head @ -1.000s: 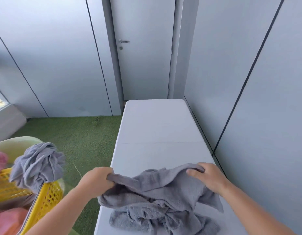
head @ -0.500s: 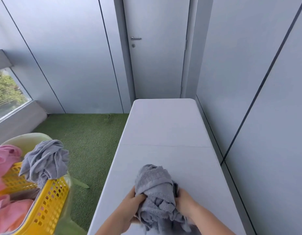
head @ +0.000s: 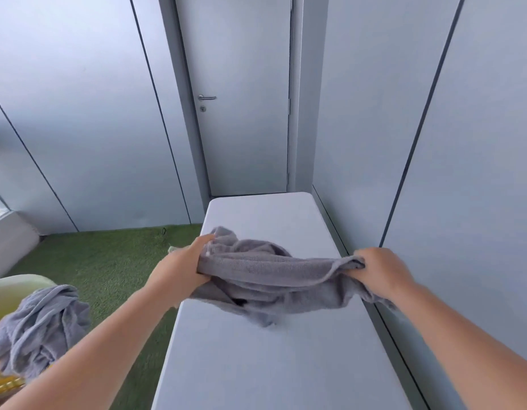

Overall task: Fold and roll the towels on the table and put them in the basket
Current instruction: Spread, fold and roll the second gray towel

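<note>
Head view: grey towel (head: 274,279) stretched between both hands above the white tabletop (head: 256,365), its middle sagging, lowest fold near or touching the surface. Left hand (head: 179,269) fingers clamped on the towel's left end, right hand (head: 380,272) fingers clamped on the right end. Second grey towel (head: 40,324) bunched at lower left over the yellow basket (head: 2,380), grass floor (head: 108,261) beside.

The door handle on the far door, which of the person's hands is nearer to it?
Left. The left hand grips the grey towel almost straight below the door handle, while the right hand holds the towel's other end, well off toward the right wall.
</note>
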Available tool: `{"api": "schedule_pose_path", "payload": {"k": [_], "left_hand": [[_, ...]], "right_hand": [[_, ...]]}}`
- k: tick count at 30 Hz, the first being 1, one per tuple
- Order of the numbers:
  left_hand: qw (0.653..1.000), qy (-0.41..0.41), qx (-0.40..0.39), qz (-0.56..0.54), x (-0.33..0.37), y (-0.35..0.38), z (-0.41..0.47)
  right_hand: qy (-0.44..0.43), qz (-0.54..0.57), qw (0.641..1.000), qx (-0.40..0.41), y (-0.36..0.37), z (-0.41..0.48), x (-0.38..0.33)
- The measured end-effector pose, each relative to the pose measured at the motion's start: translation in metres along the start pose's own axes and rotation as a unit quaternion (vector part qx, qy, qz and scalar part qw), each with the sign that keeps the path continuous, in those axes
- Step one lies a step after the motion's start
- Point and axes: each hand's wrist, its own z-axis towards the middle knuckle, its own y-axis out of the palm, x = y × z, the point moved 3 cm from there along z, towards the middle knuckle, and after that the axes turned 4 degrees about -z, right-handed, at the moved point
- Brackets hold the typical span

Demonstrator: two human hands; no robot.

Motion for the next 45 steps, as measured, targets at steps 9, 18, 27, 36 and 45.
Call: {"api": "schedule_pose_path", "payload": {"k": [9, 18, 27, 36, 45], "left_hand": [[0.991, 0.04, 0.08, 0.101, -0.015, -0.03, 0.009], [0.986, -0.102, 0.13, 0.018, -0.061, -0.001, 0.031], [0.954, -0.269, 0.061, -0.118, -0.118, 0.113, 0.05], [0.834, -0.381, -0.039, -0.398, -0.154, 0.194, 0.061], [0.711, -0.438, -0.071, -0.545, -0.107, 0.241, 0.028]], "right_hand": [[-0.078, -0.076, 0.991, 0.079, -0.028, -0.002, 0.001], [0.007, 0.057, 0.998, 0.004, 0.041, 0.035, -0.034], [0.063, 0.162, 0.971, -0.163, 0.188, 0.07, -0.048], [0.078, 0.231, 0.924, -0.296, 0.253, 0.092, -0.077], [0.096, 0.382, 0.869, -0.301, 0.292, 0.069, -0.109]]}}
